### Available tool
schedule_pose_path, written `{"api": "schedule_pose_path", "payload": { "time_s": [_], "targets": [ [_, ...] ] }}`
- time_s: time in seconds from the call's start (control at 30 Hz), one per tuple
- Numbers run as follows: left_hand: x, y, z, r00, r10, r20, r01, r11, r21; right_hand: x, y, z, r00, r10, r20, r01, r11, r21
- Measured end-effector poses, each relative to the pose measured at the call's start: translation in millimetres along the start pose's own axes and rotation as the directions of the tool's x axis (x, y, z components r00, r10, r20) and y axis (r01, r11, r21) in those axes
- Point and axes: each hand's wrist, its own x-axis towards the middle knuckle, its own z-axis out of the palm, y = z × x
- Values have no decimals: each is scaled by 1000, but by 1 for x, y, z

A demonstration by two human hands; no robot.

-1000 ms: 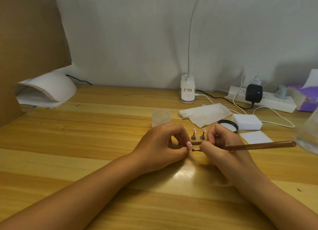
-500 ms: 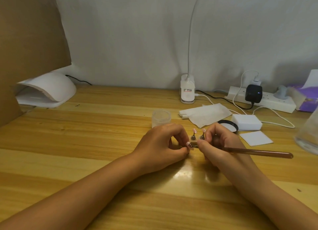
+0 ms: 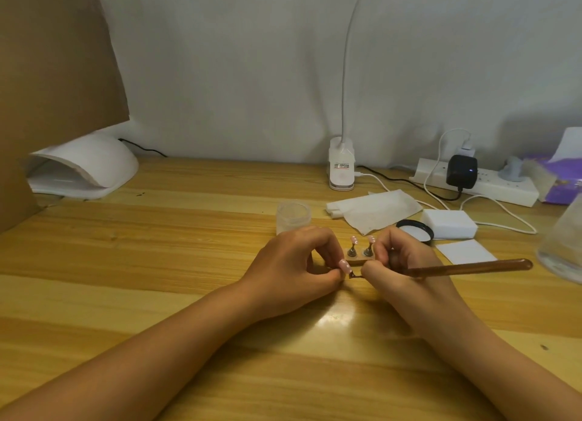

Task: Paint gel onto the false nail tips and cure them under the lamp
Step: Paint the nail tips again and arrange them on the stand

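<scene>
Lowered again, the brush (image 3: 466,267) pinched by the right hand (image 3: 409,272) touches the nail tip (image 3: 345,266) that the left hand (image 3: 293,263) pinches steady for painting.

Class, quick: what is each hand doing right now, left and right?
Left hand: closed, pinching a small pale pink false nail tip.
Right hand: closed, holding a long brown translucent brush, bristles at that tip.

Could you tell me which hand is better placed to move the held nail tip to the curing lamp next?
The left hand: its fingers pinch the nail tip, and the lamp sits far off on the left side. The right hand is occupied gripping the brush.
</scene>
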Motion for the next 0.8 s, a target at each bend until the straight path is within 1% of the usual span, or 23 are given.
{"api": "schedule_pose_path", "payload": {
  "time_s": [0.13,0.2,0.27,0.33,0.53,0.7,0.8],
  "targets": [
    [0,0,-1,1000,-6,-29,6,1000,-24,2,5,-3,994,87,-61,-77,984,160],
    [0,1,-1,999,-10,-42,9,999,-32,1,6,-5,985,122,-120,-92,969,229],
    [0,0,-1,998,-24,-51,22,999,-37,2,7,-5,974,135,-184,-82,960,268],
    [1,-2,-1,997,-30,-71,28,999,-32,3,8,-5,965,139,-222,-76,960,271],
    [2,-4,1,993,-40,-108,44,998,43,3,6,-6,960,190,-207,-120,943,309],
    [5,-6,2,992,-77,-96,88,990,113,5,0,-7,952,241,-190,-162,920,356],
    [6,-5,3,990,-104,-99,115,987,110,5,-2,-8,949,259,-178,-179,912,370]
  ]
}}
